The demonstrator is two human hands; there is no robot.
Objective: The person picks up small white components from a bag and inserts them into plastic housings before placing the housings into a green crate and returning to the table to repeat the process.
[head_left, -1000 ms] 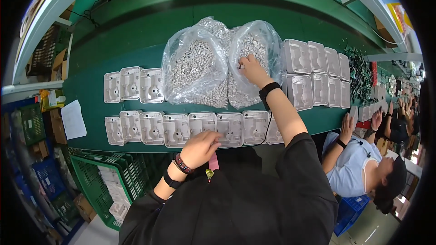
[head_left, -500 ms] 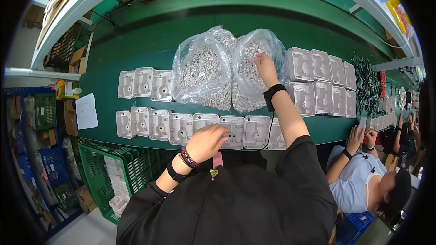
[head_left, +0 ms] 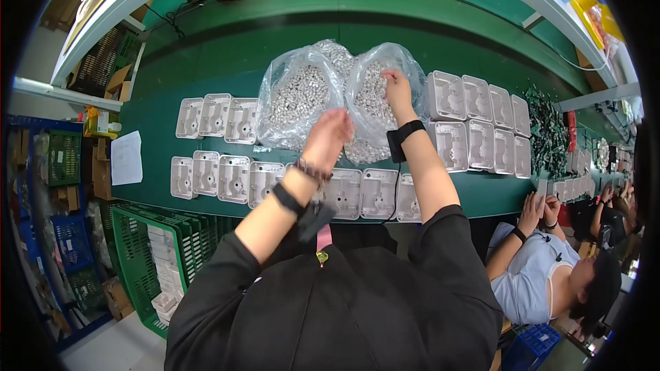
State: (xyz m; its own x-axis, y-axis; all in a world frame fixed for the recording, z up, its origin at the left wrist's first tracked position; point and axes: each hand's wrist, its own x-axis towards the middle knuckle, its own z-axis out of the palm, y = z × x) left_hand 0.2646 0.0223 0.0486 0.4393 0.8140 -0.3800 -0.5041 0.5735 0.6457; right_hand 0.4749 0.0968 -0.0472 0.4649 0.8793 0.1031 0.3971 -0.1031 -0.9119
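Two clear plastic bags full of small silvery metal parts lie on the green bench, a left bag [head_left: 295, 99] and a right bag [head_left: 371, 93]. Over the right bag is my right hand [head_left: 399, 93], thumb and fingertips pinched together; whatever they hold is too small to make out. My left hand [head_left: 328, 139] is smeared by motion at the near edge of the left bag, its fingers unclear. Below the bags runs a row of light grey plastic housings [head_left: 344, 194], partly covered by my left forearm.
More grey housings [head_left: 240, 120] stand at left, and two rows of housings [head_left: 450, 144] at right. Beyond them lies a pile of dark green strips [head_left: 544, 130]. A green crate [head_left: 124, 254] holds stacked housings. A co-worker [head_left: 529, 268] sits at the right; a paper sheet [head_left: 126, 158] lies left.
My left hand has moved up and away from the near row of housings to the left bag. My right hand stays over the right bag, its fingertips slightly higher.
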